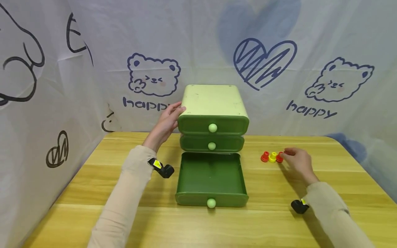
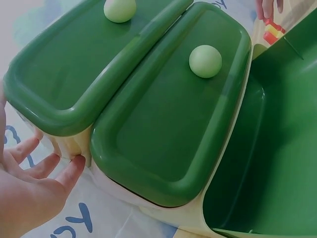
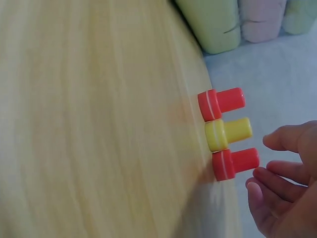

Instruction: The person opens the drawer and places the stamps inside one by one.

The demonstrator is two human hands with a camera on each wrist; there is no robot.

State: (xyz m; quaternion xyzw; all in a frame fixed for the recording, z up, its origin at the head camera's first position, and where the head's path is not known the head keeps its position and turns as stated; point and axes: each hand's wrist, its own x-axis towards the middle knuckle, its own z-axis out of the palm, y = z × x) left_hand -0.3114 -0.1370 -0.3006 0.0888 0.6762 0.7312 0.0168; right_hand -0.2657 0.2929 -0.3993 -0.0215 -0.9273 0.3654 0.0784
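Observation:
A small drawer cabinet (image 1: 214,100), with a cream top and green fronts, stands on the table. Its bottom drawer (image 1: 211,175) is pulled out and holds nothing. The upper two drawers (image 2: 168,114) are closed, each with a round pale knob. My left hand (image 1: 167,120) rests its fingers against the cabinet's left side. Over on the right, two red stepped plastic pegs (image 3: 235,161) stand in a row with a yellow one (image 3: 233,134) between them. My right hand (image 3: 290,183) is beside the rightmost red peg, its fingers loosely bent; contact is hard to tell.
The wooden table (image 1: 263,220) runs beneath everything. Behind it and on the left hangs a white cloth (image 1: 211,51) with bear and heart drawings. Small black cameras (image 1: 164,170) are strapped to both wrists.

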